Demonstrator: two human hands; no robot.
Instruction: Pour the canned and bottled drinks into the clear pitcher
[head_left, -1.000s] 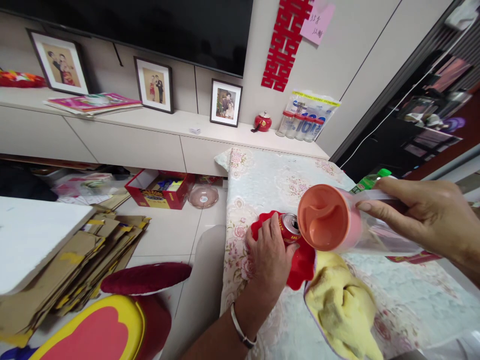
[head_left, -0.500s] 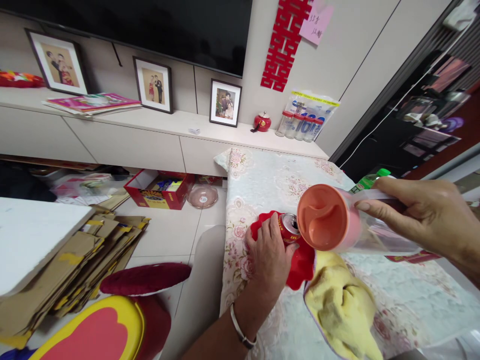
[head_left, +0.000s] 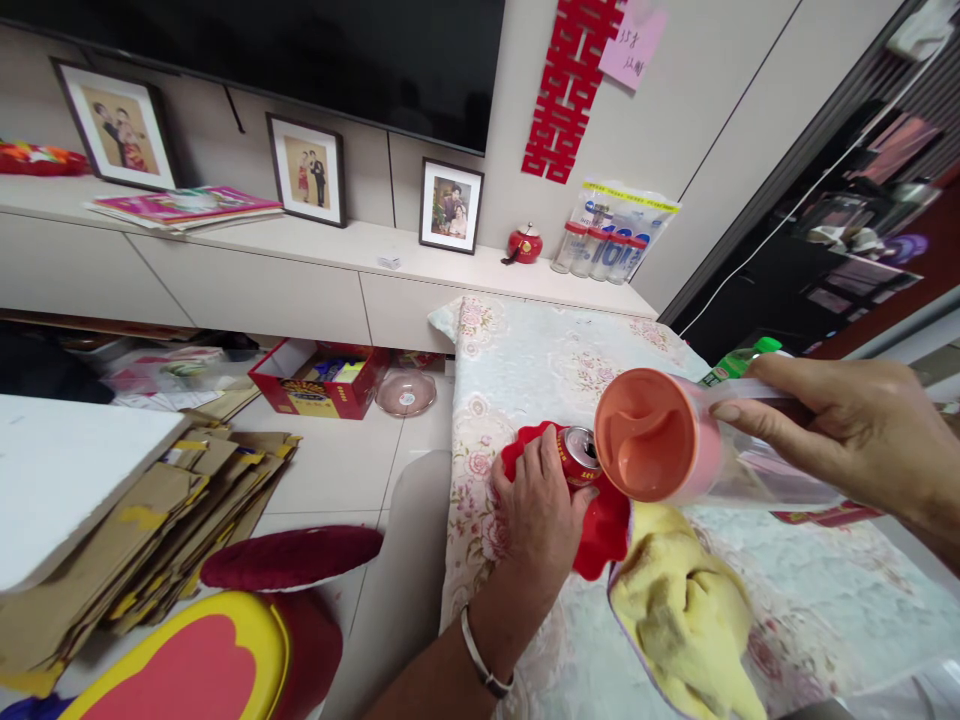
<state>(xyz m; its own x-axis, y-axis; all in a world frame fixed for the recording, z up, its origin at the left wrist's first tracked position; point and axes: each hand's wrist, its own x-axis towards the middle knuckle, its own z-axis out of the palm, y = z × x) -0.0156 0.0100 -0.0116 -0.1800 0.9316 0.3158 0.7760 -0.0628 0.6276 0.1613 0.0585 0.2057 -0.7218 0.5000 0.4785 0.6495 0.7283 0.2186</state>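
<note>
My left hand (head_left: 541, 500) is closed round the side of a red drink can (head_left: 577, 470), whose silver top has an open hole. The can stands on a red wavy-edged plate (head_left: 600, 540). Gripped by its handle in my right hand (head_left: 847, 430) is a clear plastic pitcher (head_left: 750, 480) with an orange-pink lid (head_left: 645, 435). The pitcher is tipped on its side, its lid facing left right beside the can's top. No stream of liquid can be made out between them. In front of the pitcher lies a crumpled yellow cloth (head_left: 686, 610).
A flowered tablecloth (head_left: 525, 350) covers the table. Behind the pitcher stands a green-capped bottle (head_left: 742, 360). Glass jars (head_left: 600, 255) and a small red pot (head_left: 524, 243) line the cabinet. Left on the floor are flattened cardboard (head_left: 172, 520), a red box (head_left: 315, 385) and a yellow-rimmed stool (head_left: 277, 640).
</note>
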